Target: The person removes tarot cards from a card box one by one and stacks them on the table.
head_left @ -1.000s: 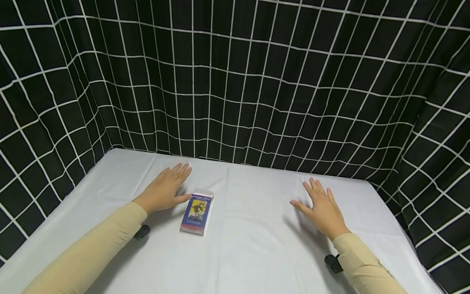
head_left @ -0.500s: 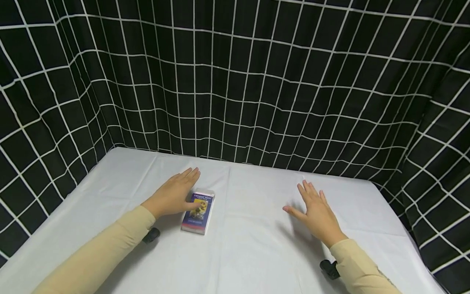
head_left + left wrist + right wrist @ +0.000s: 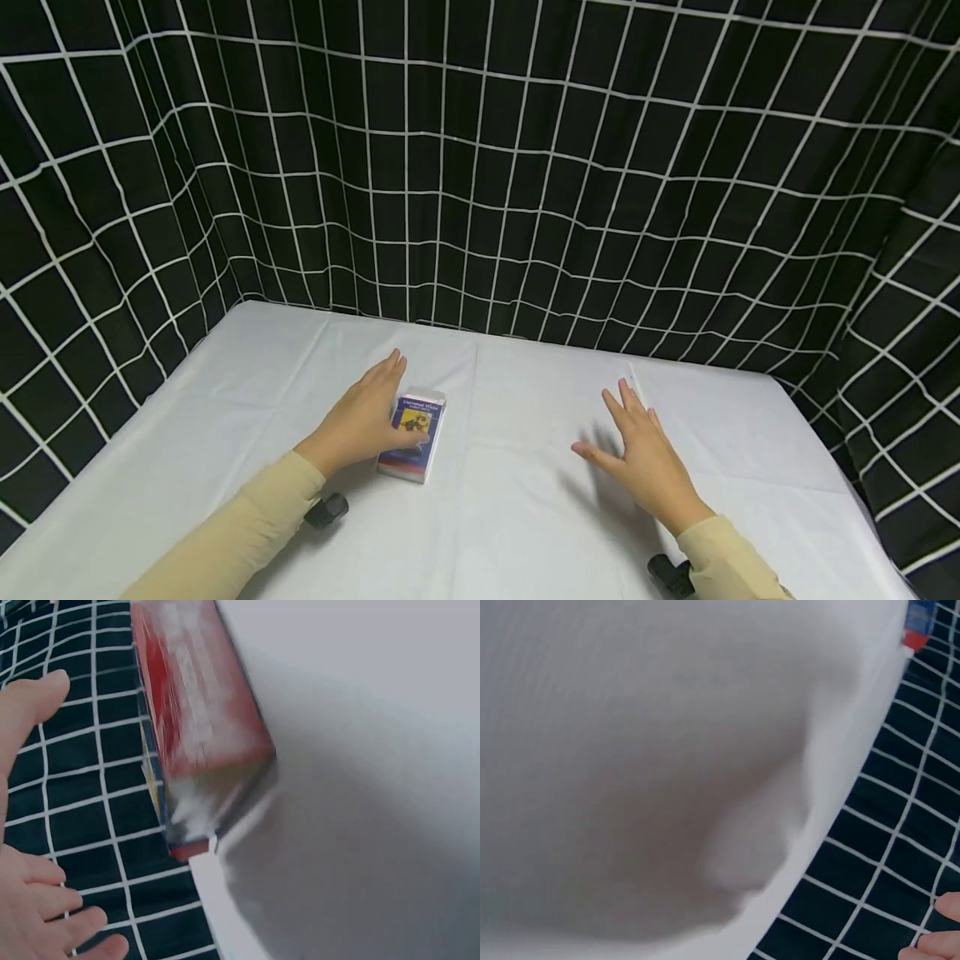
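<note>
A blue tarot deck box with a yellow picture and a red lower band lies face up on the white table. My left hand is close at its left side, the thumb overlapping the box's face in the head view. In the left wrist view a gap shows between the thumb and the box's red end, and the fingers are spread. Over to the right, my right hand hovers with its fingers spread and nothing in it. Only its fingertips show in the right wrist view.
The white cloth covers the table up to its back edge. Behind and on both sides hangs a black curtain with white grid lines. Dark wrist cameras sit under the sleeves.
My left hand has moved right to the box, its thumb now over the box's face. My right hand has shifted slightly left and nearer. The box stays on the table.
</note>
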A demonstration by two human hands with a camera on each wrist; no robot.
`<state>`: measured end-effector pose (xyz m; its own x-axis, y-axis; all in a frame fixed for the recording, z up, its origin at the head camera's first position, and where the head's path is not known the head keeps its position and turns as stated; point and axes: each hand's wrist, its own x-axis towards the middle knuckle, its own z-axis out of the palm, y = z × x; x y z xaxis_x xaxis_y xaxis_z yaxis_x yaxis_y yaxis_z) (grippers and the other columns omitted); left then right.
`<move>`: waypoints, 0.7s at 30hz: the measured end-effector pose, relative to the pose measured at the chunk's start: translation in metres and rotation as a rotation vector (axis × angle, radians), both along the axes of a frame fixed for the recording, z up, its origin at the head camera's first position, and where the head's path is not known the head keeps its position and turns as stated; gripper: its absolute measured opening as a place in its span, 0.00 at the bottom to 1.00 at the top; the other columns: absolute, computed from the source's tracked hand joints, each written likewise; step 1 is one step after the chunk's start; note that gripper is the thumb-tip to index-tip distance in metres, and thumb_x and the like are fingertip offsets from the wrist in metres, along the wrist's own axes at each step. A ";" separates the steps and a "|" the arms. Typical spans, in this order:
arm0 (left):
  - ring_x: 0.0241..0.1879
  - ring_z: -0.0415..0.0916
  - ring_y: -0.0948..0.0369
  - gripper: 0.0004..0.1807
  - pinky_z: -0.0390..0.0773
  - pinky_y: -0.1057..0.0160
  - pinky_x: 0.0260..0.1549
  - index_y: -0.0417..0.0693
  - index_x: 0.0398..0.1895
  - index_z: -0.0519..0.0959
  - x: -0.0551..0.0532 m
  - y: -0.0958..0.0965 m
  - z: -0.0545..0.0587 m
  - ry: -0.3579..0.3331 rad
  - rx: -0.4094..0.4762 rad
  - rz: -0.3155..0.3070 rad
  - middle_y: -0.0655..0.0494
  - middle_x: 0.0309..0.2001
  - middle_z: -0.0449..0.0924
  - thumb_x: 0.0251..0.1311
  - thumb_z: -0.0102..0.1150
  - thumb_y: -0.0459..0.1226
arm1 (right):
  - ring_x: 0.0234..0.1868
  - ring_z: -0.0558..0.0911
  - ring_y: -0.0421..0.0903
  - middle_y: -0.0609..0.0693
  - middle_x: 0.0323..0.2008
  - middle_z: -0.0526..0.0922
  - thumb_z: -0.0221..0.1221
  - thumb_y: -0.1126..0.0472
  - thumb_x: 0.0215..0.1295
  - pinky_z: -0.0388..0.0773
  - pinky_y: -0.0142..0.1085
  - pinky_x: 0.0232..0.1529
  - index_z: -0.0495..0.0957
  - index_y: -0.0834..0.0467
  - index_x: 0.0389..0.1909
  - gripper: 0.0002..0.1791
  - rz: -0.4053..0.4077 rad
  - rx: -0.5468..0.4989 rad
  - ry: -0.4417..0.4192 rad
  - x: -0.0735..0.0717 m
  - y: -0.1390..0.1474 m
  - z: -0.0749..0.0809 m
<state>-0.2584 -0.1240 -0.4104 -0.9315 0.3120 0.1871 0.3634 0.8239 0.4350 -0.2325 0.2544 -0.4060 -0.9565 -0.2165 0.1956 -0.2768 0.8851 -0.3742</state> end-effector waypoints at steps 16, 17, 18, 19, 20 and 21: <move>0.75 0.53 0.39 0.61 0.59 0.42 0.71 0.32 0.76 0.53 0.010 0.003 -0.008 -0.210 0.216 0.037 0.37 0.78 0.50 0.45 0.74 0.54 | 0.74 0.47 0.77 0.57 0.81 0.40 0.59 0.33 0.61 0.49 0.68 0.70 0.52 0.57 0.78 0.53 -0.019 -0.109 -0.078 0.022 -0.016 0.003; 0.75 0.54 0.39 0.61 0.59 0.42 0.71 0.31 0.76 0.53 0.011 0.003 -0.009 -0.213 0.231 0.039 0.37 0.78 0.51 0.45 0.74 0.53 | 0.74 0.47 0.77 0.57 0.81 0.40 0.60 0.33 0.61 0.48 0.68 0.70 0.52 0.58 0.78 0.53 -0.014 -0.109 -0.077 0.022 -0.016 0.002; 0.75 0.55 0.40 0.61 0.59 0.42 0.71 0.31 0.75 0.53 0.011 0.003 -0.011 -0.216 0.241 0.042 0.37 0.77 0.51 0.44 0.75 0.53 | 0.75 0.47 0.76 0.58 0.81 0.40 0.60 0.34 0.61 0.48 0.66 0.71 0.52 0.58 0.78 0.53 -0.006 -0.110 -0.074 0.022 -0.016 0.002; 0.75 0.55 0.40 0.62 0.60 0.42 0.71 0.31 0.75 0.53 0.013 0.003 -0.012 -0.219 0.253 0.048 0.37 0.77 0.51 0.44 0.75 0.53 | 0.75 0.47 0.75 0.59 0.80 0.41 0.60 0.34 0.61 0.47 0.65 0.72 0.52 0.59 0.78 0.53 0.002 -0.110 -0.071 0.022 -0.017 0.001; 0.75 0.54 0.40 0.62 0.60 0.41 0.70 0.31 0.75 0.53 0.014 0.003 -0.013 -0.221 0.265 0.052 0.37 0.77 0.51 0.43 0.76 0.53 | 0.76 0.47 0.73 0.59 0.80 0.42 0.60 0.35 0.62 0.47 0.64 0.73 0.52 0.59 0.78 0.52 0.012 -0.112 -0.065 0.022 -0.018 0.000; 0.75 0.54 0.40 0.62 0.60 0.41 0.71 0.31 0.75 0.53 0.015 0.002 -0.015 -0.225 0.276 0.057 0.37 0.78 0.50 0.43 0.76 0.52 | 0.76 0.48 0.71 0.60 0.80 0.43 0.61 0.35 0.62 0.47 0.63 0.74 0.53 0.60 0.77 0.52 0.022 -0.116 -0.062 0.022 -0.020 -0.001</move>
<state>-0.2439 -0.1219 -0.4251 -0.9735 0.2243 0.0454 0.1898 0.6806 0.7077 -0.2109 0.2347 -0.4068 -0.9628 -0.2167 0.1615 -0.2689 0.8289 -0.4905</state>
